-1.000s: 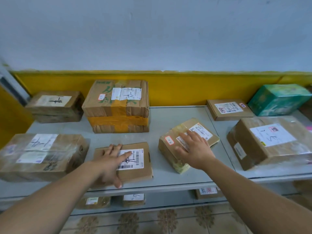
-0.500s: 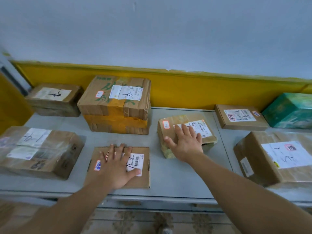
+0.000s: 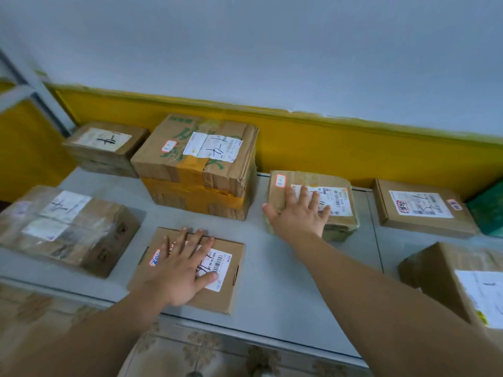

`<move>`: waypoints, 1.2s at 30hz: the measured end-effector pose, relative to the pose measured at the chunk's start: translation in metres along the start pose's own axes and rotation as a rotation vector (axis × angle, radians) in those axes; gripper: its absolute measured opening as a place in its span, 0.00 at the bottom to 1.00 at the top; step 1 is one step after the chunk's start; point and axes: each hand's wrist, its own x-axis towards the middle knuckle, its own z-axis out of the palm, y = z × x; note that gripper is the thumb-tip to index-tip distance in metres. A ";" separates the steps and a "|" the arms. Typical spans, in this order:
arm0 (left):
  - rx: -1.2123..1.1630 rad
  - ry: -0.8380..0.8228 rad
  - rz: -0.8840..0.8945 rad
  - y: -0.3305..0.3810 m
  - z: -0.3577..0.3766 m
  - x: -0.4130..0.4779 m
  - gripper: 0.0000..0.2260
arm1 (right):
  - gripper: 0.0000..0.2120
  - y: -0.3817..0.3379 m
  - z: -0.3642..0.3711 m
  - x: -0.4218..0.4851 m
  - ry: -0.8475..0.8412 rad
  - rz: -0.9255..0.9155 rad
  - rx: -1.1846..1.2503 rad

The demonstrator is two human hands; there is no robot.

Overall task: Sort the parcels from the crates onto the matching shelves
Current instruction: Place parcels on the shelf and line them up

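On the grey shelf [image 3: 272, 281] you're pressing flat palms, nothing gripped: left hand [image 3: 177, 273] on flat box [image 3: 220, 262] up front, right hand [image 3: 299, 221] on taped box [image 3: 337, 197] behind. Prob best sliding em square, labels up.

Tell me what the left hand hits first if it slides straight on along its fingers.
Probably the front of the big yellow-taped box: the left hand lies flat on the small flat parcel, fingers pointing away and slightly right, with only bare shelf between.

The right edge crops the green box [image 3: 490, 213].
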 end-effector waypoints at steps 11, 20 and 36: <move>-0.020 -0.051 -0.042 0.005 -0.006 -0.004 0.48 | 0.42 0.007 -0.011 0.033 0.016 -0.044 0.011; -0.053 -0.032 -0.061 0.004 0.001 -0.002 0.45 | 0.41 0.053 -0.017 0.039 -0.023 -0.116 -0.167; -0.072 -0.042 -0.070 0.004 -0.003 -0.001 0.50 | 0.41 0.048 -0.016 0.049 0.018 -0.093 -0.168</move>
